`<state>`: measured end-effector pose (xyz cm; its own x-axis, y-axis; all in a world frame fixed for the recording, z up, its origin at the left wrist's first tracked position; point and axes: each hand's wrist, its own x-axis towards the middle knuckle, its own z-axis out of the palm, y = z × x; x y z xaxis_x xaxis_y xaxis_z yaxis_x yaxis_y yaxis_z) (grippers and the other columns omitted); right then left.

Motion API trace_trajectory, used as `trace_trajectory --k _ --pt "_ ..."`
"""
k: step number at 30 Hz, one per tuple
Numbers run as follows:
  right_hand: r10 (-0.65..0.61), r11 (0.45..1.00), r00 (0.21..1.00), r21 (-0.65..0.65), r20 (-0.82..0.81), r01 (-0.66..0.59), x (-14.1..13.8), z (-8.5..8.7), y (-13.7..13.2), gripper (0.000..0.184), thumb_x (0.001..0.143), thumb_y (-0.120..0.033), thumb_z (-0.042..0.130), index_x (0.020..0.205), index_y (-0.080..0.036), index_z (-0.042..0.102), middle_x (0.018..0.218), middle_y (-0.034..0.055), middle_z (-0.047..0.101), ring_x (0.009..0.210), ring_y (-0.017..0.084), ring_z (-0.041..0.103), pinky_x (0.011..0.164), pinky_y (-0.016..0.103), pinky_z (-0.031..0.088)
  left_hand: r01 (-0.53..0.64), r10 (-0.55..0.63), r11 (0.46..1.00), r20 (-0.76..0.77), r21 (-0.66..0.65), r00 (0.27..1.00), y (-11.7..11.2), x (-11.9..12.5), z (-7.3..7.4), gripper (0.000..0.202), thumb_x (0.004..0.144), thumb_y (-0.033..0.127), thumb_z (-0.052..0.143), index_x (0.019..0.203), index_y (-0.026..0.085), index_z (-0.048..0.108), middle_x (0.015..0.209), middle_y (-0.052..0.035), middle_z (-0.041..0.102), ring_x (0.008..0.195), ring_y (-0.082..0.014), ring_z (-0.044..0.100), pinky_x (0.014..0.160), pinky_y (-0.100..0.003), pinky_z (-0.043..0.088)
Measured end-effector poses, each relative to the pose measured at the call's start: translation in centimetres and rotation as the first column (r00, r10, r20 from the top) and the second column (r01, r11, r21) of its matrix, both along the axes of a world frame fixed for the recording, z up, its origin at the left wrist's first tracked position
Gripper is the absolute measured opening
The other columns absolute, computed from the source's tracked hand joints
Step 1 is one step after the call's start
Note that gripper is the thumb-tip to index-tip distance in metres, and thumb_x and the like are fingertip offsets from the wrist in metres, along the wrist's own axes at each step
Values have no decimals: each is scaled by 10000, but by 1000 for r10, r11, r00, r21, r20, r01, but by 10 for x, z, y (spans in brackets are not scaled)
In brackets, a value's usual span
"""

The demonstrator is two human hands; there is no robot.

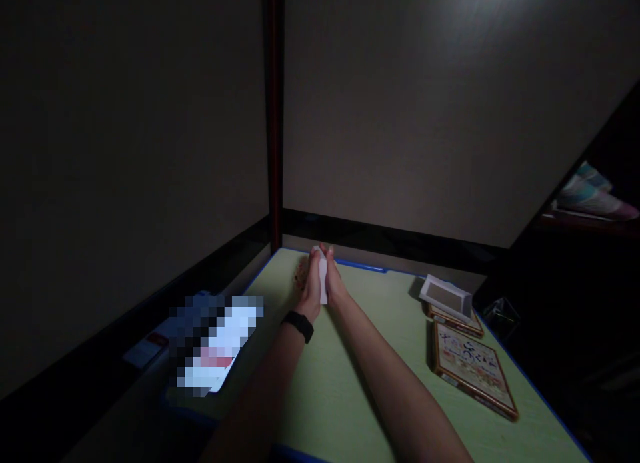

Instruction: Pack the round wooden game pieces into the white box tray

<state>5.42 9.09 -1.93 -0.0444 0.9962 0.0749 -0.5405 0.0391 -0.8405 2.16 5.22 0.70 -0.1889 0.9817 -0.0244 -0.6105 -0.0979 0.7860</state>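
Near the far end of the green table (320, 390), my left hand (313, 284) and my right hand (335, 283) press a white, narrow, box-like object (323, 286) between their palms. The object stands on its edge, and most of its sides are covered by the fingers. A black band circles my left wrist. Just to the left of that hand lies a small pile of brownish pieces (300, 274), partly hidden and too dim to name.
A flat printed box (475, 370) lies at the right. Behind it, a white tray-like frame (445, 296) rests on another brown-edged box (453, 318). On the left side is a lit, pixelated screen (225, 346). Walls (390, 116) enclose the table's far and left sides.
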Motion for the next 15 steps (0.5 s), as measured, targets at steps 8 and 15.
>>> trace_trajectory --k 8,15 --pt "-61 998 978 -28 -202 57 8 -7 2 453 981 -506 386 1302 -265 595 1133 4 728 1067 164 659 1002 321 492 -22 53 996 -359 91 932 6 5 -21 517 921 425 565 1401 239 515 1510 -59 471 1436 -242 368 1202 -362 267" --pt "-50 999 977 -30 -206 45 25 -13 -4 514 991 -479 278 1179 -195 664 985 59 744 921 215 682 910 367 527 -48 235 968 -826 245 512 -3 9 -37 591 945 530 469 1484 297 401 1556 -58 402 1446 -253 347 1194 -415 287"
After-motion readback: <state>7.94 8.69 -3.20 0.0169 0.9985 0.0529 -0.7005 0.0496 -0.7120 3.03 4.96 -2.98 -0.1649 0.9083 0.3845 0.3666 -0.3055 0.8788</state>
